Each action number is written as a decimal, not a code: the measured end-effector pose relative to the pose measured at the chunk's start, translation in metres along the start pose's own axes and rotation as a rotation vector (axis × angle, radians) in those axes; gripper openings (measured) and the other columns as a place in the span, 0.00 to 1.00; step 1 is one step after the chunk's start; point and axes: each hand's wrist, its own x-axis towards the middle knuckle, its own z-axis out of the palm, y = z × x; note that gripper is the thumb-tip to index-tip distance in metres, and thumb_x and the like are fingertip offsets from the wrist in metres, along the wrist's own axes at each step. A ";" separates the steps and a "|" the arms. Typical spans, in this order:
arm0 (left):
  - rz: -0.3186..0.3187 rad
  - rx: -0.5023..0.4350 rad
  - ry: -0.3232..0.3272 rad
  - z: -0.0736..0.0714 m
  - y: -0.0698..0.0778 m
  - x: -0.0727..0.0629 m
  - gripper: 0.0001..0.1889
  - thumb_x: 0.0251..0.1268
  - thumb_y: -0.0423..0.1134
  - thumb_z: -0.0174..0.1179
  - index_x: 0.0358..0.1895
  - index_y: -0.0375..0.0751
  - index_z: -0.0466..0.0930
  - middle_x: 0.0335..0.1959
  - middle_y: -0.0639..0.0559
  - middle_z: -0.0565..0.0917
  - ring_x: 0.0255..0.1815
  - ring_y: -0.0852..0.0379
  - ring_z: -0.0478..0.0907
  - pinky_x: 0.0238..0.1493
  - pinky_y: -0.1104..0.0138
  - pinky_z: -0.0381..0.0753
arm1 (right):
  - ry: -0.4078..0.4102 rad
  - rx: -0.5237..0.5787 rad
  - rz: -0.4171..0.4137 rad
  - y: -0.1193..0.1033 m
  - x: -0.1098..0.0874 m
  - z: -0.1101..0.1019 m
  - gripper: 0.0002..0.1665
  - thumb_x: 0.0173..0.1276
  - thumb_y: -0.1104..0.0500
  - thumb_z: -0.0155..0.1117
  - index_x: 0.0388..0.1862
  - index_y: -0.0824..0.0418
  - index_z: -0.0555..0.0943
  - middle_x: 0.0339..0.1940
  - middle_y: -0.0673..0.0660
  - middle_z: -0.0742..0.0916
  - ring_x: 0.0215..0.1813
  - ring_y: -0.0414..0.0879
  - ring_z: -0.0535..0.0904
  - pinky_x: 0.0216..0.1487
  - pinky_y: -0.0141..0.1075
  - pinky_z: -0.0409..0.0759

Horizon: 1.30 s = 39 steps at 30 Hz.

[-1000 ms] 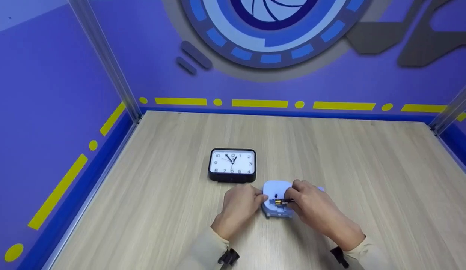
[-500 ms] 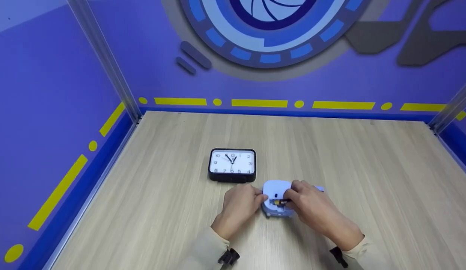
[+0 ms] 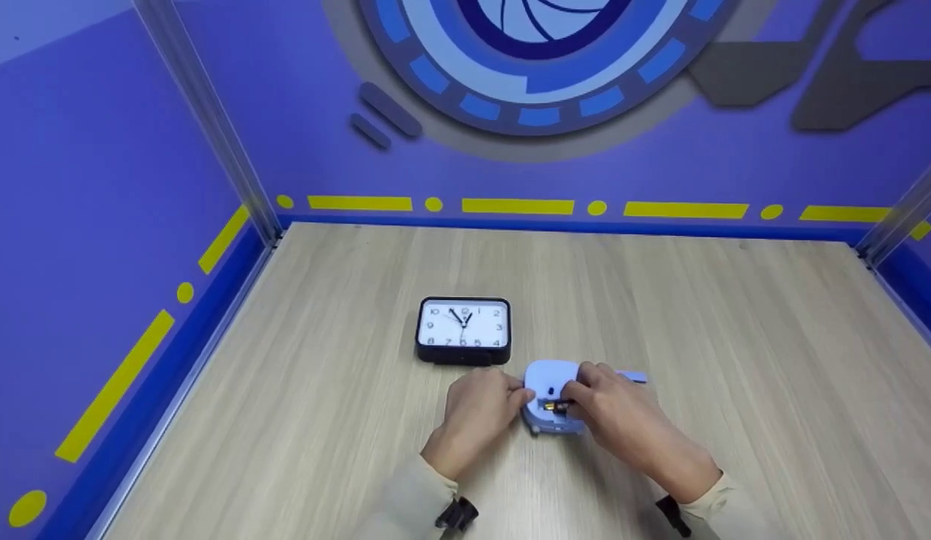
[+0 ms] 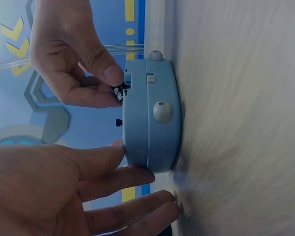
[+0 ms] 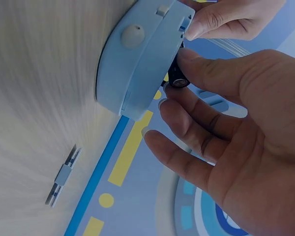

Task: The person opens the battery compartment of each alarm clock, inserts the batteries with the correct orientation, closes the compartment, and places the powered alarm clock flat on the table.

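Observation:
A light-blue alarm clock lies with its back up on the table, its small round feet showing in the left wrist view. My left hand holds the clock's left edge, thumb on the back and index finger along the side. With thumb and fingertips my right hand pinches a black battery with a gold end. The battery sits at the open compartment in the clock's back, tilted, its outer end still raised above the surface. Part of the compartment is hidden behind the right fingers.
A black rectangular clock with a white dial lies face up behind the left hand. A light-blue battery cover rests on the wooden table right of the blue clock. Purple-blue panels wall the table's back and sides.
My right hand has shifted slightly left with the battery, which now shows less of its length. More of the cover is visible. The left hand and both clocks stay in place.

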 end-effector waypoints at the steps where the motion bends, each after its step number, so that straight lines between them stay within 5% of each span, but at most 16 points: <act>1: 0.004 0.000 0.002 0.000 0.000 0.000 0.06 0.71 0.46 0.71 0.36 0.54 0.96 0.30 0.63 0.88 0.25 0.62 0.75 0.25 0.63 0.72 | 0.002 0.000 0.000 0.000 0.000 0.000 0.10 0.64 0.66 0.80 0.42 0.60 0.89 0.34 0.51 0.80 0.34 0.44 0.75 0.33 0.40 0.77; 30: 0.000 0.029 -0.009 0.001 -0.002 0.000 0.12 0.71 0.48 0.71 0.27 0.54 0.92 0.21 0.62 0.79 0.23 0.60 0.72 0.24 0.63 0.69 | 0.002 0.087 0.079 0.000 -0.001 -0.002 0.08 0.68 0.66 0.76 0.39 0.61 0.83 0.33 0.48 0.78 0.35 0.43 0.75 0.35 0.41 0.79; 39: 0.027 0.007 0.031 0.001 -0.002 -0.002 0.07 0.70 0.47 0.71 0.34 0.54 0.96 0.28 0.63 0.88 0.25 0.61 0.79 0.24 0.63 0.73 | -0.021 0.045 0.290 0.000 -0.005 -0.005 0.12 0.73 0.62 0.72 0.35 0.61 0.76 0.27 0.52 0.76 0.30 0.47 0.74 0.28 0.46 0.77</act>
